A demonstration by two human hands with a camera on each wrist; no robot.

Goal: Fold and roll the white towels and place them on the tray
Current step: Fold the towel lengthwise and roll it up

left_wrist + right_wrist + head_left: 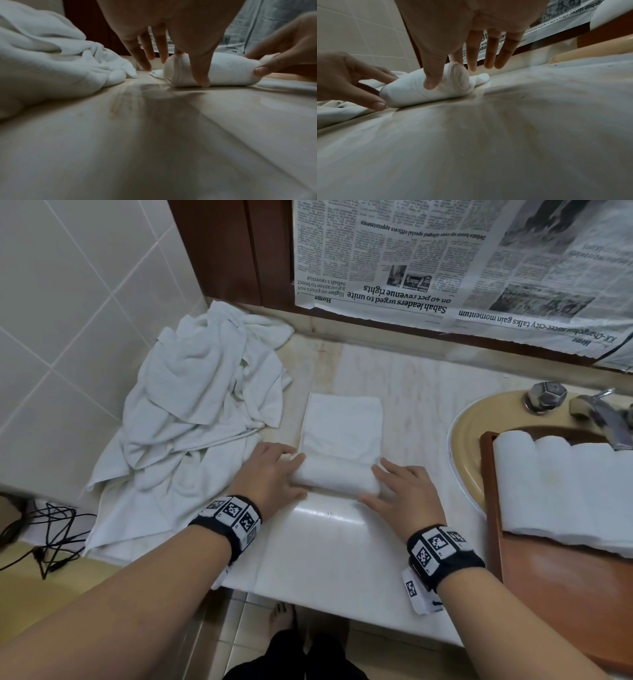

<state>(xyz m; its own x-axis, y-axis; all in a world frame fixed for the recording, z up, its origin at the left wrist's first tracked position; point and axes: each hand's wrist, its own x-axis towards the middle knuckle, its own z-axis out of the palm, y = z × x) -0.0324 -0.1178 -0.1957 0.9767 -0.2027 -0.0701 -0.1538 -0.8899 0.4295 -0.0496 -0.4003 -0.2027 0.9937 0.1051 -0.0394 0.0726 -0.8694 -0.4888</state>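
Observation:
A white towel lies on the counter, its near part wound into a roll [337,475] and its folded far part [342,422] still flat. My left hand [270,474] holds the roll's left end and my right hand [400,487] holds its right end. In the left wrist view the left thumb [203,81] presses the near side of the roll [228,70] while the forefinger reaches behind it. The right wrist view shows the same hold on the roll [412,92] by the right thumb [430,83]. Several rolled towels [565,491] lie on the wooden tray [561,583].
A heap of loose white towels [195,412] covers the counter's left side, close to my left hand. The tray rests over the beige sink [469,440] with its tap [603,416] at the right. Newspaper [445,261] hangs on the back wall. Black cables [44,539] lie below left.

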